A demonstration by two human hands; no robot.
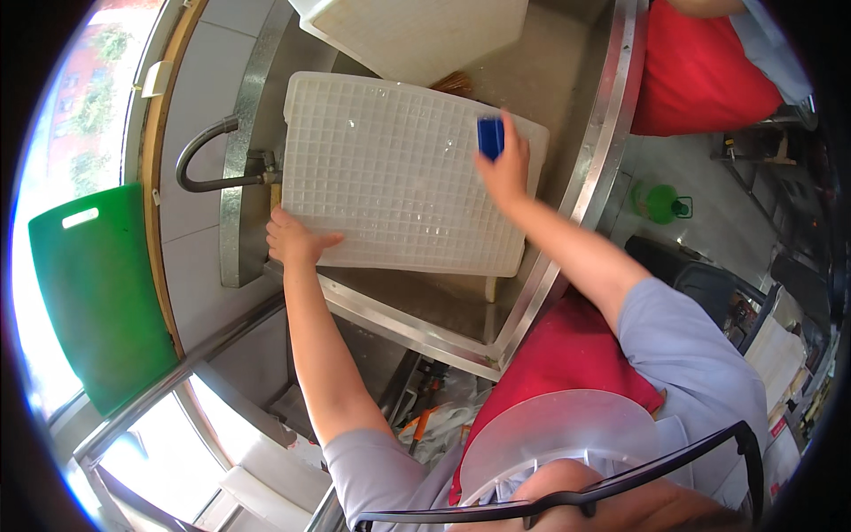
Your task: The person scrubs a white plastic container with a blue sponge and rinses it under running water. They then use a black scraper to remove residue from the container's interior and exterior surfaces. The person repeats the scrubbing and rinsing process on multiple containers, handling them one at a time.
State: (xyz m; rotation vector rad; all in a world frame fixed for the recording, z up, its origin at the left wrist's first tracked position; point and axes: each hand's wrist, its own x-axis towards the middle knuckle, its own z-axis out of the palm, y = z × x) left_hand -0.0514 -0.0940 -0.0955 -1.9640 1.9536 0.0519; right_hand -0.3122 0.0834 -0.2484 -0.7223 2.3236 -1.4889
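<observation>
A wet, translucent white plastic lid or tray [385, 179] with a raised grid lies tilted across a stainless steel sink [598, 139]. At its lower left corner, my left hand [296, 239] grips the edge, thumb over the top and fingers around the side. My right hand [508, 166] holds a blue block [490, 138], perhaps a sponge or scrubber, against the grid near the right edge. The underside of the block is hidden. Part of a pale strip [490, 289] sticks out below the lid.
Behind the lid, a white plastic bin [425, 40] leans in the sink, with brown bristles [453, 83] beneath it. A curved faucet [199, 179] is at left, near a green cutting board [100, 299]. Another person's red apron [698, 80] and a green bottle [659, 203] are at right.
</observation>
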